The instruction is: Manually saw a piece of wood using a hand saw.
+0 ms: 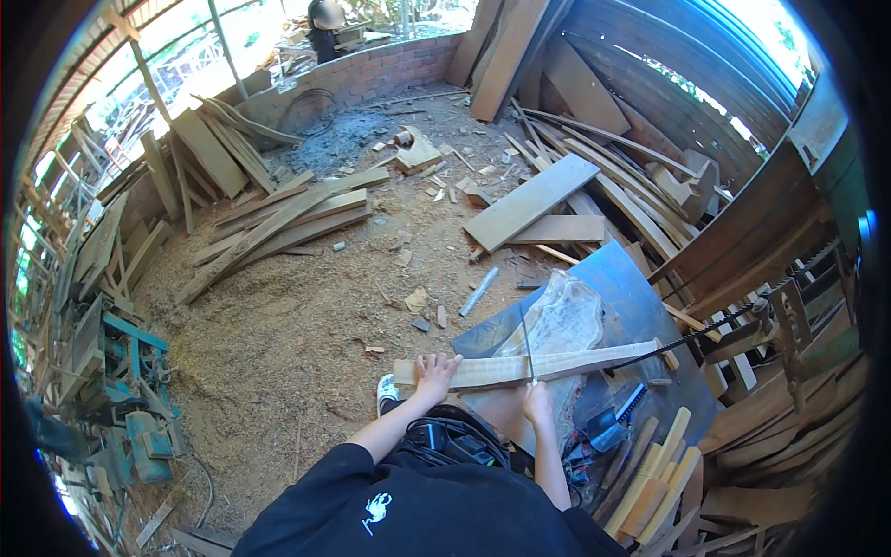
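Observation:
A long pale wooden strip (575, 360) lies across a dark blue-grey metal table (640, 306). My left hand (434, 373) presses flat on its left end, fingers spread. My right hand (536, 401) grips the strip at its near edge, right beside the thin vertical band-saw blade (525, 339). Under the strip sits a rough, pale slab of wood (566, 320).
Short wooden blocks (654, 473) and a dark tool (608, 427) lie at the table's near right. Planks (278, 223) and a wide board (531, 200) lie on the sawdust floor. Green machinery (121, 390) stands left. A person (325, 28) is beyond the brick wall (371, 74).

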Demonstrator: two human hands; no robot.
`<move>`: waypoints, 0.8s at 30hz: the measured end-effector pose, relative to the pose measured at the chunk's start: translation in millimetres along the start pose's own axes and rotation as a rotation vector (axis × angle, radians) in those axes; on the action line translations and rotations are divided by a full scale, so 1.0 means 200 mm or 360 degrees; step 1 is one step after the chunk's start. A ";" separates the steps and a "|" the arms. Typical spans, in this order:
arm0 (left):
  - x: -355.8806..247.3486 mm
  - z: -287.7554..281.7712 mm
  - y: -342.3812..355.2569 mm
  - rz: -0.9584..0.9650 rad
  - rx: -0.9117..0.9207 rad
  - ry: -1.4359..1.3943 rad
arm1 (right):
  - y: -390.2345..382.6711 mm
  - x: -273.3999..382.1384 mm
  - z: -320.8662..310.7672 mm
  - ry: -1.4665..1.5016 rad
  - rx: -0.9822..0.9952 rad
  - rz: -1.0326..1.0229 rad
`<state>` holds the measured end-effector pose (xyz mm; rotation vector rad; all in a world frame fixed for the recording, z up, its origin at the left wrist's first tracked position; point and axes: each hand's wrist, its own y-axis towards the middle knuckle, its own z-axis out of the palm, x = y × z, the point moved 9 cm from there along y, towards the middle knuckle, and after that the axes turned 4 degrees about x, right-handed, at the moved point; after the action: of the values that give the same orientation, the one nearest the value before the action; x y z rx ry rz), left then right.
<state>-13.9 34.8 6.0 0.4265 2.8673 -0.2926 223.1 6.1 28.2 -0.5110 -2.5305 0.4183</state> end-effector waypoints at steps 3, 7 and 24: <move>0.01 0.03 -0.01 -0.0006 -0.0028 -0.0008 | -0.03 0.02 -0.06 -0.0013 0.0061 -0.0034; 0.02 0.09 -0.01 -0.0005 -0.0021 -0.0014 | -0.09 -0.08 -0.05 -0.0152 0.0145 -0.0062; -0.01 0.02 -0.02 -0.0027 0.0049 -0.0128 | -0.03 -0.11 0.06 0.0349 -0.0074 -0.0218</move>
<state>-12.2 29.5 3.8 0.3868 2.7928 -0.3488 232.0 -11.0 10.8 -0.3754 -2.3500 0.2388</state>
